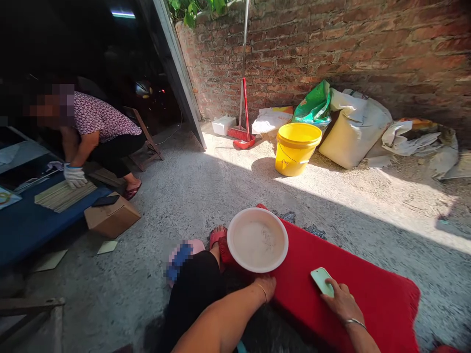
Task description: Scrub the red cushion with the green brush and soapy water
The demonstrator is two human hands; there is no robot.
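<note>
While the right grip (344, 300) is clamping a flat pale-green slab (319, 277), the left grip (268, 287), opening unclear, is hanging near a round white basin (255, 268).

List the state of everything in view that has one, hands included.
Whitish round plastic basin: uncovered, apparently holding cloudy liquid
Red cloth-covered bench: bearing the basin
Pale-green flat rectangular piece: held
Right hand: gripping that piece
Left hand: near the basin, grip unclear
Yellow round plastic bucket: upright, lidless
Red-bristled broom: upright
White tube light: lit
Large white sack: bulging
</note>
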